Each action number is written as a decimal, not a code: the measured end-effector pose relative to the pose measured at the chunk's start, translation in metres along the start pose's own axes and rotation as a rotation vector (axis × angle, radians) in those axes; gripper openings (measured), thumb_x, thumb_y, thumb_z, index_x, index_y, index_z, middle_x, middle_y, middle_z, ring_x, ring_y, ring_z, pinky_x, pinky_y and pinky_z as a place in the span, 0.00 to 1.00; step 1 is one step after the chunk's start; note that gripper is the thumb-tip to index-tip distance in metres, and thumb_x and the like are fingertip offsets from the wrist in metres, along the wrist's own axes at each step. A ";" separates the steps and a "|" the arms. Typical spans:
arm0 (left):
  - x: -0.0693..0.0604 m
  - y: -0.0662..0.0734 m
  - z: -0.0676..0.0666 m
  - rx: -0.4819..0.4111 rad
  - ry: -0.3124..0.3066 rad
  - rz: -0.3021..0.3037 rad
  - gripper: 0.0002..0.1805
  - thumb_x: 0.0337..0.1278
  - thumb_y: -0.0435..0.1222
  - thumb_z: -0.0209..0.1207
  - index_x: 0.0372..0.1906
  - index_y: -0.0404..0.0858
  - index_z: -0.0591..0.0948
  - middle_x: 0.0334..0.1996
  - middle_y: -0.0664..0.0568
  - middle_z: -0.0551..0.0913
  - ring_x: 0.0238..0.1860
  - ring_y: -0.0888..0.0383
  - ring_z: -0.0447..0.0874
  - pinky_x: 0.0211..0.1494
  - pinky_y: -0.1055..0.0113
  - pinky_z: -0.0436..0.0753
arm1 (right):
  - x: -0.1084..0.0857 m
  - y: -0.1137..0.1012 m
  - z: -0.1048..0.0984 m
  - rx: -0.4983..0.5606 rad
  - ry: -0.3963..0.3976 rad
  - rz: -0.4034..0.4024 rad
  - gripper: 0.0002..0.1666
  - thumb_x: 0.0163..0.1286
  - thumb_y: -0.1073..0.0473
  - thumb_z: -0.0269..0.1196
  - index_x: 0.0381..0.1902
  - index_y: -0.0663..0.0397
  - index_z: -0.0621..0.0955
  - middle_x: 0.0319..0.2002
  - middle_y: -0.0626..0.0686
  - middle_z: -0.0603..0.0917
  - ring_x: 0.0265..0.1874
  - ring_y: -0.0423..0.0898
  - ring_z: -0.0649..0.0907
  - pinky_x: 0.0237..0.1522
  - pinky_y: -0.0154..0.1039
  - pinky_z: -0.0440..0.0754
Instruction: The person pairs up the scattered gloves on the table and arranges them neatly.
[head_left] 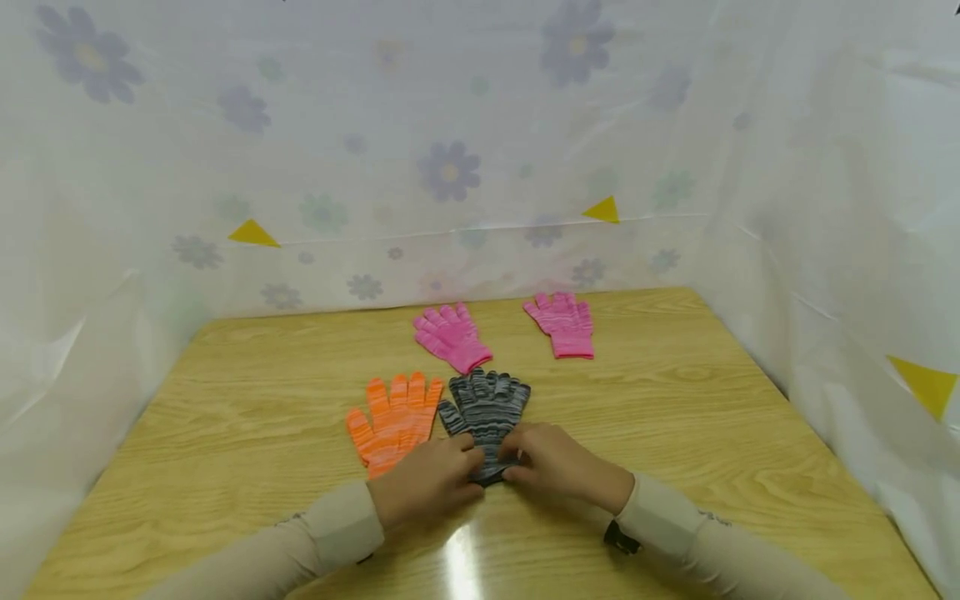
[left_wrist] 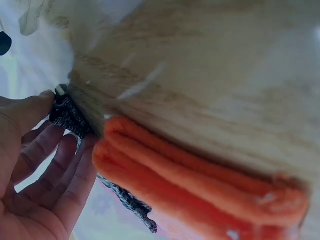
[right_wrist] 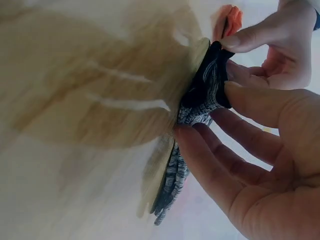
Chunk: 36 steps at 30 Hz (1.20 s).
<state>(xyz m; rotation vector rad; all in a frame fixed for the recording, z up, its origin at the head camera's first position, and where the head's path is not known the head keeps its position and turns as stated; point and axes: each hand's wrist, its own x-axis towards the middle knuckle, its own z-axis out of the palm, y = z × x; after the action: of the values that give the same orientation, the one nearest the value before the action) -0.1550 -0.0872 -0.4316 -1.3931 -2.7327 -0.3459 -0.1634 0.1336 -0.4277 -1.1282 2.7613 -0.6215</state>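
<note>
A black-and-grey knitted glove (head_left: 489,417) lies on the table, fingers pointing away from me, its cuff toward me. My left hand (head_left: 431,482) pinches the left side of that cuff between thumb and fingers. At the cuff's right side, my right hand (head_left: 564,463) grips the fabric, its thumb on the dark edge (right_wrist: 219,75) in the right wrist view. Partly under my left wrist lies an orange glove (head_left: 397,421), its cuff hidden from the head view. Up close in the left wrist view, the orange cuff (left_wrist: 200,185) shows as a folded rim.
Farther back lie two pink gloves, one left of centre (head_left: 452,335) and one on the right (head_left: 562,323). The wooden table (head_left: 660,392) is walled at the back and sides by a flowered white sheet (head_left: 450,100) bearing yellow triangles (head_left: 253,234).
</note>
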 end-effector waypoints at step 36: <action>0.003 0.015 -0.004 0.099 -0.024 0.031 0.10 0.60 0.38 0.60 0.23 0.45 0.81 0.21 0.59 0.79 0.20 0.66 0.75 0.19 0.75 0.71 | -0.004 -0.001 0.004 -0.152 0.057 -0.166 0.10 0.53 0.73 0.65 0.26 0.52 0.84 0.27 0.44 0.81 0.29 0.38 0.80 0.32 0.28 0.80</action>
<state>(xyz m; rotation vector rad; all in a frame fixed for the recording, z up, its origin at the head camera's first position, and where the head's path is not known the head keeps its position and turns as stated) -0.1454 -0.0774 -0.4246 -1.4210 -2.7029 -0.1906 -0.1593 0.1346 -0.4314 -1.4032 2.8239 -0.4730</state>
